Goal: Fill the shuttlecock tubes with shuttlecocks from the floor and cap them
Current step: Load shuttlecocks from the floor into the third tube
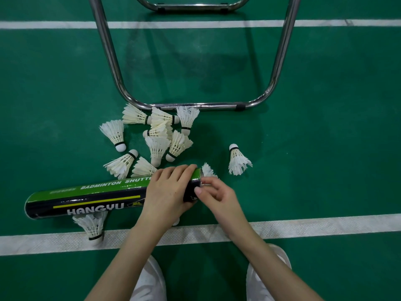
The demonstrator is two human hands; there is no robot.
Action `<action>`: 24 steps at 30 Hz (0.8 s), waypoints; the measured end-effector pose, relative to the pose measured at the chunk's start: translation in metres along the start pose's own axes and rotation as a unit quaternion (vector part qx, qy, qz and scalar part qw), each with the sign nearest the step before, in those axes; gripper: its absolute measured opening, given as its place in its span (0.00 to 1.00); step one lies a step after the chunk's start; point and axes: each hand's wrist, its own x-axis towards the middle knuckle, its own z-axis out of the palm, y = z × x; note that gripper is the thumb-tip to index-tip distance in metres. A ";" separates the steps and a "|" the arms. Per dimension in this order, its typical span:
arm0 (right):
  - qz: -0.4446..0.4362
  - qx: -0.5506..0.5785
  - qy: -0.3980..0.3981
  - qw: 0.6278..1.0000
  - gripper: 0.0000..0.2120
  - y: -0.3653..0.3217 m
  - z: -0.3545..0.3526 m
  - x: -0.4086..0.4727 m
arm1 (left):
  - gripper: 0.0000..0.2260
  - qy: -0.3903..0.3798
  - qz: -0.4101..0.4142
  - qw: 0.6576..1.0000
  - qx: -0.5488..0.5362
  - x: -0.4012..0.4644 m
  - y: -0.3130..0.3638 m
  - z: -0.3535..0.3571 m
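On green floor [325,148] | left hand [167,192] clasps tube [86,198] | right hand [217,196] at mouth

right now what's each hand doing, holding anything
Left hand: closed around the open end of the shuttlecock tube.
Right hand: fingers pinched at the tube's mouth; what they hold cannot be told.

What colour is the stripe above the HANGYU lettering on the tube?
Yellow, on the green-and-black cardboard shuttlecock tube; head view.
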 end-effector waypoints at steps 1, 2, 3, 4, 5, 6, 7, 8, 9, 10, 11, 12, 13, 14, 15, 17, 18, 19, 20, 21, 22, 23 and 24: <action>-0.003 -0.011 -0.009 1.000 0.09 0.001 0.002 0.000 | 0.36 0.000 0.001 1.000 0.000 0.000 0.001 0.000; -0.005 -0.022 -0.015 1.000 0.10 0.001 0.003 0.000 | 0.37 -0.001 0.002 1.000 0.001 -0.001 0.001 0.000; -0.005 -0.030 -0.019 0.999 0.11 0.001 0.005 0.001 | 0.38 -0.002 0.004 1.000 0.001 -0.001 0.002 0.000; -0.004 -0.034 -0.022 0.999 0.11 0.001 0.005 0.001 | 0.39 -0.002 0.004 1.000 0.001 -0.002 0.002 0.001; -0.003 -0.036 -0.026 0.999 0.12 0.001 0.005 0.002 | 0.39 0.000 0.005 1.000 0.001 -0.002 0.002 0.000; -0.002 -0.039 -0.033 0.999 0.12 0.001 0.004 0.003 | 0.39 0.003 0.006 1.000 0.000 -0.003 0.002 0.000; -0.001 -0.044 -0.044 0.998 0.12 0.000 0.003 0.004 | 0.38 0.006 0.007 1.000 0.000 -0.003 0.002 -0.001; 0.000 -0.049 -0.057 0.997 0.12 -0.001 0.002 0.004 | 0.37 0.011 0.008 1.000 0.001 -0.004 0.002 -0.002; 0.001 -0.057 -0.072 0.996 0.11 -0.002 0.001 0.005 | 0.37 0.015 0.009 1.000 0.000 -0.005 0.002 -0.002; 0.003 -0.067 -0.085 0.994 0.11 -0.003 0.000 0.006 | 0.36 0.019 0.011 1.000 -0.001 -0.005 0.003 -0.003; 0.006 -0.078 -0.095 0.992 0.11 -0.004 0.000 0.007 | 0.36 0.020 0.013 1.000 -0.002 -0.005 0.004 -0.003; 0.008 -0.084 -0.105 0.991 0.10 -0.005 -0.001 0.008 | 0.36 0.021 0.015 1.000 -0.003 -0.005 0.005 -0.003; 0.011 -0.088 -0.113 0.990 0.09 -0.004 -0.002 0.010 | 0.36 0.021 0.016 1.000 -0.005 -0.005 0.005 -0.003; 0.013 -0.093 -0.121 0.988 0.08 -0.005 -0.004 0.011 | 0.35 0.018 0.016 1.000 -0.006 -0.004 0.006 -0.002; 0.013 -0.100 -0.126 0.987 0.08 -0.005 -0.006 0.013 | 0.35 0.015 0.014 1.000 -0.009 -0.003 0.006 -0.002; 0.007 -0.105 -0.125 0.987 0.07 -0.007 -0.013 0.014 | 0.34 0.009 0.007 1.000 -0.015 -0.002 0.005 0.000; 0.003 -0.099 -0.115 0.988 0.06 -0.009 -0.017 0.014 | 0.34 0.007 0.003 1.000 -0.017 -0.001 0.004 0.000; -0.001 -0.093 -0.098 0.991 0.06 -0.010 -0.022 0.014 | 0.33 0.006 -0.002 1.000 -0.017 0.000 0.003 0.000; -0.006 -0.092 -0.078 0.993 0.06 -0.010 -0.027 0.014 | 0.33 0.007 -0.007 1.000 -0.015 0.001 0.002 0.000; -0.010 -0.092 -0.057 0.994 0.06 -0.010 -0.034 0.015 | 0.32 0.008 -0.012 1.000 -0.013 0.002 0.001 -0.001; -0.011 -0.093 -0.035 0.995 0.07 -0.008 -0.040 0.015 | 0.33 0.009 -0.015 1.000 -0.011 0.002 0.000 -0.001; -0.010 -0.095 -0.008 0.995 0.07 -0.004 -0.047 0.016 | 0.33 0.009 -0.017 1.000 -0.010 0.003 0.000 -0.002; -0.007 -0.097 0.025 0.995 0.07 -0.001 -0.054 0.017 | 0.33 0.008 -0.017 1.000 -0.009 0.003 -0.001 -0.002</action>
